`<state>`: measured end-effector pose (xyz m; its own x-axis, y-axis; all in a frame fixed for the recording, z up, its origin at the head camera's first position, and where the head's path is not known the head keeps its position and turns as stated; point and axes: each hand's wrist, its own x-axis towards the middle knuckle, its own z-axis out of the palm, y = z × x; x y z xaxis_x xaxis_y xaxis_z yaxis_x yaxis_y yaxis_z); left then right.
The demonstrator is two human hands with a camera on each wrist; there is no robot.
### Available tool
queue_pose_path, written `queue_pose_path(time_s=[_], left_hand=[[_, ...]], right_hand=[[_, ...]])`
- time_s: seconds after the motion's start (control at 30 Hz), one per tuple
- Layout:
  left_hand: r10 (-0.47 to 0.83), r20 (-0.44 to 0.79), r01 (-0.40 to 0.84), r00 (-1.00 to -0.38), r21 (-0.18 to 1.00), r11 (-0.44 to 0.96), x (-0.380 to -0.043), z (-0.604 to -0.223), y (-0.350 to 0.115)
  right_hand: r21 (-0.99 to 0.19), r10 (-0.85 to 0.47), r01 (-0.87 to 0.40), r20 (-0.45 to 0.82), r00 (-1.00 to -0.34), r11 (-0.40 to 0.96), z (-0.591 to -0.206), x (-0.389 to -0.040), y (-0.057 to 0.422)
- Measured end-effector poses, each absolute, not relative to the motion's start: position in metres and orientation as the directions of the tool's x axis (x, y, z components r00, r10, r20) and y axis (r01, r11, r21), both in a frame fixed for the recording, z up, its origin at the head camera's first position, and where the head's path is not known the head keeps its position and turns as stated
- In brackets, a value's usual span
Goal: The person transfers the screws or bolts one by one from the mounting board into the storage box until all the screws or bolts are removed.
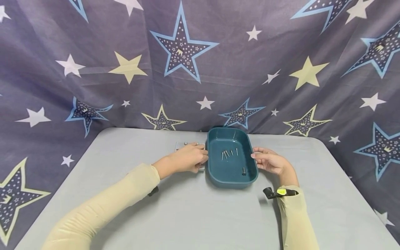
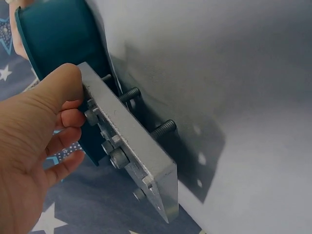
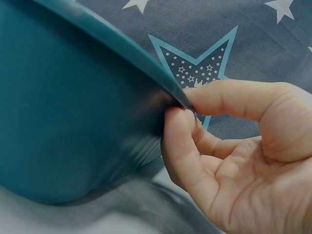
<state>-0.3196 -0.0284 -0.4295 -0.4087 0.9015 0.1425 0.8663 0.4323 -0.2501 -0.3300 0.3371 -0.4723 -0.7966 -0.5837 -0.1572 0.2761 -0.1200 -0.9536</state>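
Note:
My left hand (image 1: 189, 158) grips a silver metal plate (image 2: 129, 124) by its end, thumb along the edge. Several bolts pass through that plate: their heads (image 2: 118, 158) show on one face, and threaded shanks (image 2: 163, 128) stick out of the other. In the head view the hand covers most of the plate, just left of a teal plastic tray (image 1: 223, 174). On the tray's right side, my right hand (image 1: 270, 161) pinches the rim (image 3: 146, 63) between thumb and fingers. Inside the tray lie several thin screws (image 1: 226, 153) and one thicker dark bolt (image 1: 244, 171).
A pale grey cloth covers the table (image 1: 215, 218). Behind its back edge hangs a dark curtain (image 1: 231, 80) printed with stars, close to the tray's far end. A black wrist strap (image 1: 281, 192) sits on my right wrist.

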Motion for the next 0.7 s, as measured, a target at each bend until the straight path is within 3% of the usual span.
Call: queue_pose_path(time_s=[0.7], left_hand=[[0.905,0.228,0.854,-0.36,-0.309,0.417,-0.323,-0.444,-0.033]], right_hand=[[-0.957,-0.588,0.269,-0.157,-0.793,-0.108,-0.474,-0.332,0.339]])
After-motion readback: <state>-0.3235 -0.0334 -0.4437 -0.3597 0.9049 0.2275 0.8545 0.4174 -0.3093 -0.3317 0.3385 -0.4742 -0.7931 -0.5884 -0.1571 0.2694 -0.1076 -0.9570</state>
